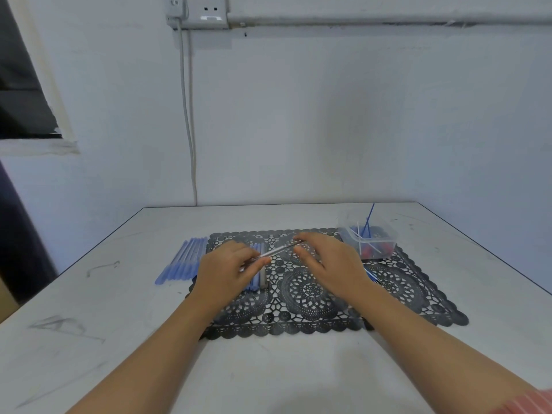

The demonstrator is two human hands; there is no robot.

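Bench (119, 339) top is noted as white, smooth laminate, scuffed with grey marks. Black placemat (313, 297) is laid flat on it: lace-cut openwork, round rosettes, scalloped edge, probably soft plastic. Clear tub (386, 238), thin-walled and rectangular, is set on the mat's far right corner. Thin blue and white refills (368, 222) are stood in it over small red parts, too small to identify. Blue pens (183, 261), slim and matte, are lined up side by side just off the mat's left edge. Both hands are closed on one item, the pen barrel (277, 250): slim, clear, glossy, held in the air over the mat's middle and tilted up toward the far right. The near end is gripped by the left hand (227, 270); the far end is pinched by the fingertips of the right hand (328, 261). Step is judged to be an end piece or refill being fitted at that far end. Barrel should be kept still by the left hand, with only the right fingers worked. Parts should be kept on one axis so nothing thin gets bent. Light force is advised, since glossy plastic slips. Work is best kept over the mat.
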